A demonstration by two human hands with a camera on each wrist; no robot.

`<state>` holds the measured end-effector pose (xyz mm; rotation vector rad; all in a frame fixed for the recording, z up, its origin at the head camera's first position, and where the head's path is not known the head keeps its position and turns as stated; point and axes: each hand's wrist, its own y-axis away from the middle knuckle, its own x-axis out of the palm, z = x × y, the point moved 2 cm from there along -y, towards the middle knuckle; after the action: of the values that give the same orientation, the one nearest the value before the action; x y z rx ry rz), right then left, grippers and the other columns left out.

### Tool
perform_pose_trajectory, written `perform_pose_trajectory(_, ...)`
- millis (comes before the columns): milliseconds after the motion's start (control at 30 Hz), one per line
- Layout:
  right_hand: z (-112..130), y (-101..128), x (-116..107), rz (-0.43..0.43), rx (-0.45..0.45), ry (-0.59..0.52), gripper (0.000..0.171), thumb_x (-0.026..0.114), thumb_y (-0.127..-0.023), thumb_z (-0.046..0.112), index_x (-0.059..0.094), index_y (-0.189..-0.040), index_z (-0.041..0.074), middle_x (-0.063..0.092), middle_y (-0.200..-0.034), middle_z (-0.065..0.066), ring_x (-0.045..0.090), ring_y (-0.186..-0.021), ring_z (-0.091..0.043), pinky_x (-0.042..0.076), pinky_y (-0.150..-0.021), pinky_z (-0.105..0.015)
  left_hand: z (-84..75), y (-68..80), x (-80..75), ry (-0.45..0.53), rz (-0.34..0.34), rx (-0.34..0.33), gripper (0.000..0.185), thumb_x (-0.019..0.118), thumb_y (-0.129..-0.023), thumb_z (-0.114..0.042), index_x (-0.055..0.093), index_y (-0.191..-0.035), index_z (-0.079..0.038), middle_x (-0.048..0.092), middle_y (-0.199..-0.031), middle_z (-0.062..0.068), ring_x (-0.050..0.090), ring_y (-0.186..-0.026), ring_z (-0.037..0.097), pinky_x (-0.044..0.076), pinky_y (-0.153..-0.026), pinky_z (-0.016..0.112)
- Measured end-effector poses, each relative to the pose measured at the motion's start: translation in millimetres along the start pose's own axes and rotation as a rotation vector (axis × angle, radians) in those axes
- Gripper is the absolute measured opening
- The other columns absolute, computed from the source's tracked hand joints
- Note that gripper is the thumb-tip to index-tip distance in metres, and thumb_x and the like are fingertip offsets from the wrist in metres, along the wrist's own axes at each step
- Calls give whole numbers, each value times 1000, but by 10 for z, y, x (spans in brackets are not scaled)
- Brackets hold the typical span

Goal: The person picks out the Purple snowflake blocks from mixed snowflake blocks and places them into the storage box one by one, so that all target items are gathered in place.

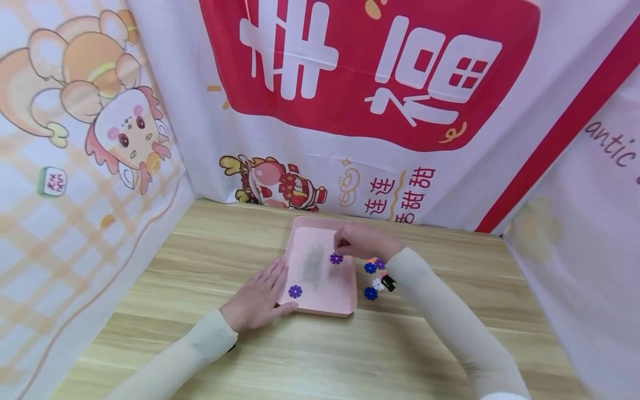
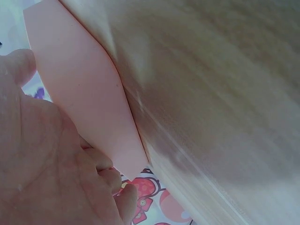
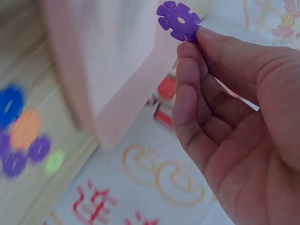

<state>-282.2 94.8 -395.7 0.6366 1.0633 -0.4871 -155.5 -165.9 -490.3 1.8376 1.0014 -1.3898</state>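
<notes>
Wooden tabletop (image 1: 200, 344) walled by printed banners, one pink tray (image 1: 320, 303), left hand (image 1: 260, 300) flat against its near-left edge, fingers straight, right hand (image 1: 362, 241) over the tray pinching one purple disc (image 3: 178, 21) at its fingertips, one blue disc (image 1: 295, 291) in the tray beside the left hand, a loose cluster of discs (image 1: 375, 278) just under the right wrist.

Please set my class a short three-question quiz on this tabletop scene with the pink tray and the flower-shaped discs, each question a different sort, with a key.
1. True or false: the right hand pinches a purple flower disc.
2. Multiple choice: where does the left hand rest? A) on the pink tray's near-left edge B) on the loose discs C) on the backdrop
3. Fill in: the dark blue flower disc lies ___ the tray.

Key: 1 true; 2 A; 3 inside. The loose disc pile lies on the wooden table, right of the tray.
</notes>
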Motion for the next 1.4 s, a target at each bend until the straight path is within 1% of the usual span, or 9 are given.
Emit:
perform_pose_trajectory(100, 124, -196, 71, -19, -39, 32, 7, 72, -102, 20, 78, -97, 19, 75, -92, 8, 66, -84, -7, 59, -85, -26, -17, -1, 10, 6, -15, 8, 93, 46, -107, -62, 24, -164, 8, 17, -174, 28, 18, -163, 45, 23, -132, 61)
perform_pose_trajectory(233, 249, -421, 194, 9, -53, -18, 10, 70, -104, 21, 79, -99, 18, 77, -94, 7, 66, -84, -6, 59, -84, -24, -29, -6, 12, -2, -10, 1, 93, 45, -107, -63, 24, -164, 7, 17, -175, 27, 17, -164, 44, 24, -132, 60)
perform_pose_trajectory(400, 295, -642, 366, 58, -17, -116, 14, 66, -106, 20, 78, -99, 16, 78, -93, 5, 66, -82, -6, 58, -83, -22, -59, -16, -11, -12, 4, 4, 93, 48, -107, -60, 22, -164, 7, 15, -175, 26, 18, -163, 44, 24, -132, 60)
perform_pose_trajectory(633, 220, -830, 567, 79, 56, -159, 15, 68, -105, 21, 80, -96, 18, 76, -88, 7, 65, -80, -7, 56, -81, -21, -3, -37, 107, -31, -29, 7, 94, 47, -106, -64, 22, -165, 5, 16, -176, 23, 19, -164, 41, 25, -133, 57)
perform_pose_trajectory(867, 186, -878, 652, 92, 85, -163, 16, 69, -104, 22, 81, -95, 18, 76, -87, 5, 62, -77, -7, 52, -76, -21, -37, -25, 67, -17, -13, 1, 94, 50, -106, -62, 24, -164, 7, 17, -175, 24, 19, -164, 43, 26, -132, 59)
perform_pose_trajectory(1033, 202, -875, 674, 107, 93, -144, 14, 70, -104, 21, 82, -96, 20, 77, -88, 6, 63, -78, -7, 52, -77, -20, -71, -17, 8, -17, 15, -12, 93, 49, -107, -60, 20, -165, 6, 14, -176, 24, 16, -164, 43, 24, -133, 59)
perform_pose_trajectory(1133, 202, -853, 667, 114, 93, -122, 10, 72, -102, 20, 82, -99, 19, 76, -88, 9, 65, -80, -6, 54, -79, -20, -64, -12, 14, -18, 5, -6, 93, 48, -106, -61, 22, -165, 6, 16, -176, 25, 18, -164, 43, 25, -132, 60)
perform_pose_trajectory(1267, 193, -758, 589, 121, 109, -133, 7, 76, -99, 20, 81, -103, 17, 75, -91, 8, 67, -85, -8, 58, -86, -24, -32, -9, 42, -9, -19, -3, 94, 49, -106, -63, 25, -164, 7, 18, -175, 25, 20, -163, 44, 27, -131, 61)
perform_pose_trajectory(1400, 147, -588, 453, 105, 117, -125, 9, 77, -98, 19, 81, -106, 16, 76, -97, 6, 68, -91, -9, 60, -92, -28, -7, -17, 50, -8, -3, -21, 94, 47, -106, -64, 24, -165, 6, 17, -176, 24, 18, -164, 42, 25, -132, 60)
